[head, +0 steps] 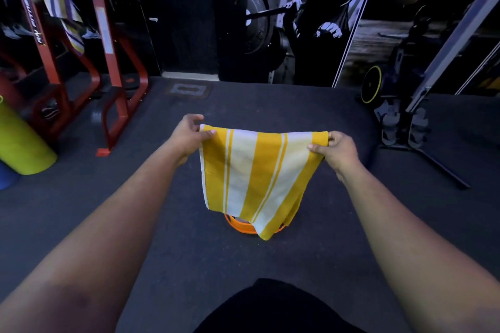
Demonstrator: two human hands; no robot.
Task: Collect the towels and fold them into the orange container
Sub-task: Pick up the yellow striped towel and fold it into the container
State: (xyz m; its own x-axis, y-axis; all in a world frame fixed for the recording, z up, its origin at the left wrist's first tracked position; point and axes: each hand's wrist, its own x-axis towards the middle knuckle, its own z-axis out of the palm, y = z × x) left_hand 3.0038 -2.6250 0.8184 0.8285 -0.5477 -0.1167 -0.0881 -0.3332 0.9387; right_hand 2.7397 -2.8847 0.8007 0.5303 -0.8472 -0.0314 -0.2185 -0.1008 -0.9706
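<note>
Risk of missing the orange container [243, 226] below: both hands, left [186, 136] and right [336, 150], pinching the striped towel [257, 170] by its top corners, lower hem hanging skewed.

Both forearms bare, no sleeves, watch or rings visible. Left hand [186, 136], right hand [336, 149] ungloved. Black garment [273, 308] below arms.

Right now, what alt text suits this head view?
Both hands, left hand and right hand, pinch the top corners of a yellow-and-white striped towel, hanging over an orange plastic container on the dark rubber gym floor.
</note>
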